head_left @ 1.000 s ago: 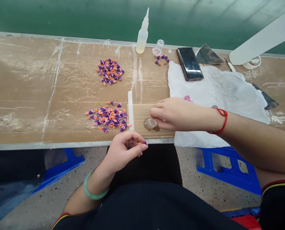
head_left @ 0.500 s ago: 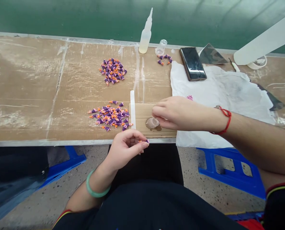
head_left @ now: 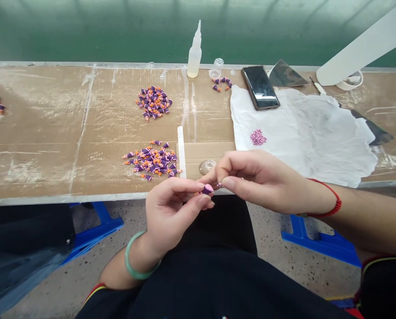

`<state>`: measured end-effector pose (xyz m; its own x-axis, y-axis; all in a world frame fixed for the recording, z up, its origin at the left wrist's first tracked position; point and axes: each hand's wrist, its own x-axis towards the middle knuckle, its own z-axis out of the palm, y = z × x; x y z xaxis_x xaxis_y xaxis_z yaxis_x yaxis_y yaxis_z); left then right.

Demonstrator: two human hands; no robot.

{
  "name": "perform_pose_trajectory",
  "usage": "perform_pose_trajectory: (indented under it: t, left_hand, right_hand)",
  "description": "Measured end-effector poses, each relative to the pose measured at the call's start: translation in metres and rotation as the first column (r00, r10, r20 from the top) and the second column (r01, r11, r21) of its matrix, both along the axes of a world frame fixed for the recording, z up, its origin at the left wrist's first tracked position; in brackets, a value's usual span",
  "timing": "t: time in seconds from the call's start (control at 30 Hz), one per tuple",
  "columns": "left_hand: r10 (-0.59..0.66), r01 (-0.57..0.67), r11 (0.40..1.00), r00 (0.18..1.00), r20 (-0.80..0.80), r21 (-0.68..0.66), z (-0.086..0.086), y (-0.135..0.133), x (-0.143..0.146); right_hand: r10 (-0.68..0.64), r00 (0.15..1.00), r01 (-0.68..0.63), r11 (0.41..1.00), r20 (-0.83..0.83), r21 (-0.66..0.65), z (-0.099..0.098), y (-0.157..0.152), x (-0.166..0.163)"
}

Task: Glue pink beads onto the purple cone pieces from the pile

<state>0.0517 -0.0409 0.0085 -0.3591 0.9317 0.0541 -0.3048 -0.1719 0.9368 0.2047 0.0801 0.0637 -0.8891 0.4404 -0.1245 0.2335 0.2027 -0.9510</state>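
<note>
Between the thumb and fingers of my left hand (head_left: 173, 208) is a small purple figurine (head_left: 208, 189), its flat pink end turned toward my right hand. My right hand (head_left: 251, 179) pinches a tiny pinkish piece (head_left: 219, 184), too small to make out fully, just beside that pink end. Behind my fingers, a little round dish (head_left: 206, 166) with something clear sits on a cardboard piece (head_left: 196, 153). Similar purple and orange figurines lie in a near pile (head_left: 156, 160) and a far pile (head_left: 154, 103). Tiny pink pieces (head_left: 258, 137) are heaped on the white cloth (head_left: 304, 133).
A dropper bottle (head_left: 194, 57) stands at the back edge by a clear cup (head_left: 217, 68) and several figurines (head_left: 222, 83). A phone (head_left: 260, 87) lies on the cloth's corner. Farther right are a tape roll (head_left: 350, 82) and a white-handled tool (head_left: 319, 87). A white strip (head_left: 181, 150) borders the cardboard.
My right hand has come from the dish toward me and left, meeting my left hand with a tiny piece in its fingertips. The figurine in my left hand now shows its pink end.
</note>
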Motion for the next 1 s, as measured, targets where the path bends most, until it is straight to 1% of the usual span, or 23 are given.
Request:
perform_pose_trajectory:
  t: [0.13,0.23,0.3,0.57,1.0]
  left_hand:
    - [-0.014,0.013,0.995,1.000,0.001,0.098,-0.003,-0.002,0.002]
    - [-0.017,0.017,0.993,1.000,0.000,0.115,-0.003,-0.004,0.003]
    - [-0.016,0.017,0.993,1.000,-0.005,0.121,-0.002,-0.004,0.003]
    - [-0.029,0.035,0.987,0.999,-0.041,0.158,0.001,-0.008,0.004]
    - [-0.032,0.047,0.983,0.995,-0.090,0.178,0.002,-0.011,0.003]
  right_hand:
    - [0.038,0.998,-0.031,0.990,-0.049,0.140,0.004,-0.002,0.002]
    - [0.062,0.995,-0.041,0.965,-0.076,0.258,0.006,-0.003,0.003]
    - [0.069,0.994,-0.043,0.953,-0.079,0.300,0.007,-0.005,0.003]
    - [0.078,0.994,-0.043,0.923,-0.077,0.384,0.009,-0.009,0.004]
    - [0.092,0.992,-0.048,0.912,-0.088,0.408,0.010,-0.013,0.004]
